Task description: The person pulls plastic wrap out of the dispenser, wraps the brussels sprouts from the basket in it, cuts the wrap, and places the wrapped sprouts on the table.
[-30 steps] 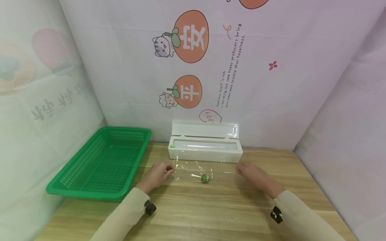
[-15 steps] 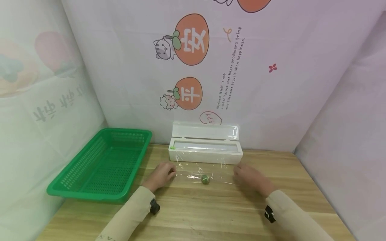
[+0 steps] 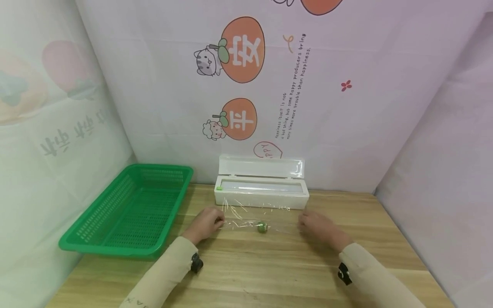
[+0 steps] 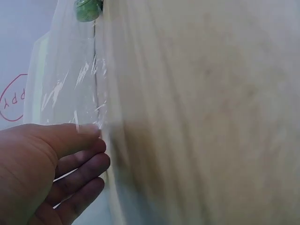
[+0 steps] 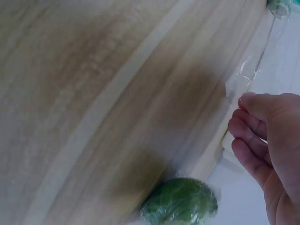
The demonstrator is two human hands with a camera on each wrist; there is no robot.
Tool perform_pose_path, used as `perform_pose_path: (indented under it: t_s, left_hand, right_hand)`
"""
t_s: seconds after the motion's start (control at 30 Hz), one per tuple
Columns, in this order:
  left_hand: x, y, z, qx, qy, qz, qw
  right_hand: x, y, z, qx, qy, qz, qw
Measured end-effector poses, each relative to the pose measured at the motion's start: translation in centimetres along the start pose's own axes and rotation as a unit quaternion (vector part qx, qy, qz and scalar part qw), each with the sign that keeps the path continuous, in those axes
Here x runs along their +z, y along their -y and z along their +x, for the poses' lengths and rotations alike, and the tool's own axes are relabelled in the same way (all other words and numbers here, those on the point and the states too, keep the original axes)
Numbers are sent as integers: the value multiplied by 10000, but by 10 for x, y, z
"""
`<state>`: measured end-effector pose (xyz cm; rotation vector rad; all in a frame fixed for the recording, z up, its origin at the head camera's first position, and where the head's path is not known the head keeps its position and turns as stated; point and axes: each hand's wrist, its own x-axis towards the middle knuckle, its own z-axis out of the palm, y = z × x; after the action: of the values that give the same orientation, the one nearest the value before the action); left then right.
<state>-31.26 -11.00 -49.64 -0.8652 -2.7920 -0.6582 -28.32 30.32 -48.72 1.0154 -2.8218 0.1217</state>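
A sheet of cling film (image 3: pixel 239 212) stretches between the two hands in front of the white dispenser box (image 3: pixel 262 199). My left hand (image 3: pixel 206 222) pinches its left corner between thumb and fingers. The right corner is pinched by my right hand (image 3: pixel 317 226); the right wrist view shows film bunched at the thumb tip. Midway along the near edge, a small rounded green vegetable (image 3: pixel 262 227) shows through the film, also visible at the top of the left wrist view. Another green, rounded thing wrapped in film (image 5: pixel 180 201) appears low in the right wrist view.
The box's clear lid (image 3: pixel 262 167) stands raised against the printed cloth backdrop (image 3: pixel 327 128). At the left, a green perforated basket (image 3: pixel 177 209) sits on the wooden table (image 3: pixel 250 273). Cloth walls close in both sides.
My left hand has moved slightly right and my right hand slightly left, so the film is less widely spread. Both hands still pinch it; the last half second shows little hand motion.
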Motion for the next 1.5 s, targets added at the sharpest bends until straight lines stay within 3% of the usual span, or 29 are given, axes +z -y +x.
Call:
perform_pose_path:
  t_s: [0.2,0.37,0.53,0.63,0.8,0.97,1.2,1.5]
  left_hand:
    - [-13,-4,0,-314,118,-133,9993]
    - [-20,-21,6,32,275,-139,9995]
    - [-17,-48,12,654,419,-107,9969]
    - [-9,-60,13,914,476,28,9947]
    - [7,-73,15,1054,474,274,9929]
    - [16,-81,16,1186,400,244,9918]
    - [28,-85,20,1035,478,430,9926]
    - [40,-82,37,767,390,229,9960]
  right_hand:
    - [-11,-1,-1,481,48,318,9983]
    - [-22,7,3,458,-321,301,9980]
    - [-27,30,20,-63,-716,40,9974]
    - [-24,45,32,-334,-751,45,9966]
    - [-13,66,46,-643,-503,493,9954]
    - [1,76,51,-855,-644,674,9920]
    - [10,81,56,-988,-811,549,9903]
    - [13,79,66,-320,-428,917,9943]
